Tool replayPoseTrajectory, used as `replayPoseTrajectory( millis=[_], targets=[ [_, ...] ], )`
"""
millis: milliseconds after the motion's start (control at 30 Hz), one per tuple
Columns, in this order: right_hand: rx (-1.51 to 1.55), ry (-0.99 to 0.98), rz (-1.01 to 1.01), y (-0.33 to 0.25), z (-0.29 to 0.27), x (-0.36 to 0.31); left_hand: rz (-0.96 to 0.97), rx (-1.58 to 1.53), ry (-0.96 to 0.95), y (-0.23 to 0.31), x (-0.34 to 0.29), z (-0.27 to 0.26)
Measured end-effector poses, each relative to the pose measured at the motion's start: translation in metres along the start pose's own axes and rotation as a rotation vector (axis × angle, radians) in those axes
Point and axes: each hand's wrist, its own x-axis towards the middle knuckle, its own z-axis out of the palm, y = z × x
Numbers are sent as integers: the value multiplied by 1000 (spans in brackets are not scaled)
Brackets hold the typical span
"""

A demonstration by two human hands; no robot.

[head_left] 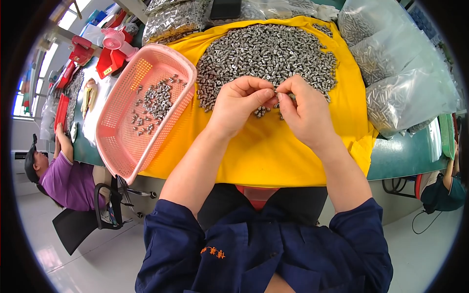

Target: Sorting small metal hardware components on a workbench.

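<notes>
My left hand (243, 103) and my right hand (307, 108) meet fingertip to fingertip above a yellow cloth (264, 156). Both are closed in a pinch around a small metal part (275, 91), mostly covered by the fingers. Just beyond them spreads a large heap of small cylindrical metal parts (264, 51), and a few lie under my fingertips. Left of my left hand, a pink perforated plastic basket (119, 119) stands tilted in view, with a smaller pile of similar metal parts (159, 100) inside.
Clear plastic bags of metal pieces (391, 73) line the right side of the green table (395, 158). More bags (173, 24) and a dark phone (225, 9) lie at the back. A pink fan (116, 40) and red bin (108, 61) stand back left. A person in purple (73, 180) sits left, another (442, 190) right.
</notes>
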Motion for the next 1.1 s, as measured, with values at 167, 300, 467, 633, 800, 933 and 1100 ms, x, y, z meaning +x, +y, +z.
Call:
replayPoseTrajectory(
  millis=[167,300,467,633,800,933,1100],
  targets=[
    [225,-47,147,-4,1,2,64,148,26,5,-3,-1],
    [385,122,107,-4,5,1,267,382,159,28,-11,2],
    [549,192,197,4,-6,4,571,1160,734,88,-50,-44],
    [525,144,181,3,-4,3,473,1806,854,99,-60,-49],
    [479,177,158,6,-6,4,476,1467,278,57,-49,-12],
    [480,147,155,1,-5,4,272,1615,167,27,-42,-16],
    [491,108,167,-2,-6,4,225,1692,119,21,-36,-18]
  ],
)
